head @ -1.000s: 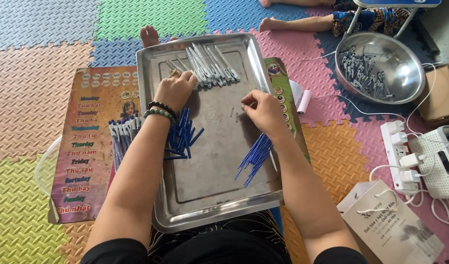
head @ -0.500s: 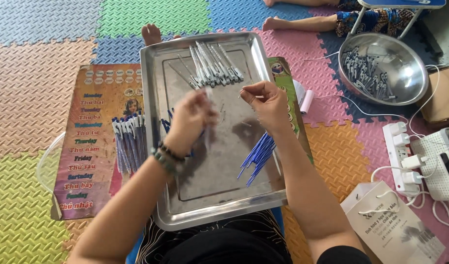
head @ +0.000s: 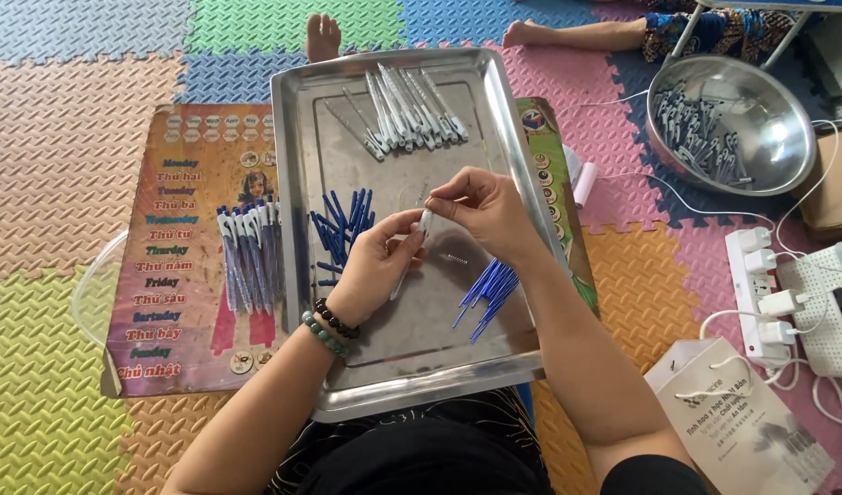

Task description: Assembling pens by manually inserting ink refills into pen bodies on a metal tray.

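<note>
Both hands meet over the middle of a steel tray [head: 297, 275]. My left hand [head: 377, 266], with bead bracelets on the wrist, grips a clear white pen barrel [head: 408, 264] that points down toward me. My right hand [head: 481, 209] pinches something small at the barrel's top end; I cannot tell what it is. Blue pen refills [head: 486, 291] lie in a loose pile under my right wrist. More blue pen parts [head: 343, 225] lie left of my left hand. A row of empty white barrels [head: 410, 112] lies at the tray's far end.
Finished blue-and-white pens [head: 250, 255] lie on a printed board [head: 178, 275] left of the tray. A steel bowl [head: 776, 137] with pen parts sits far right. A white power strip with plugs and cables [head: 765, 293], a paper bag [head: 746, 431] and another person's feet [head: 322, 32] are nearby.
My left hand came back from the barrels at the tray's far end to the middle with a barrel in it. My right hand moved in to meet it at the barrel's top.
</note>
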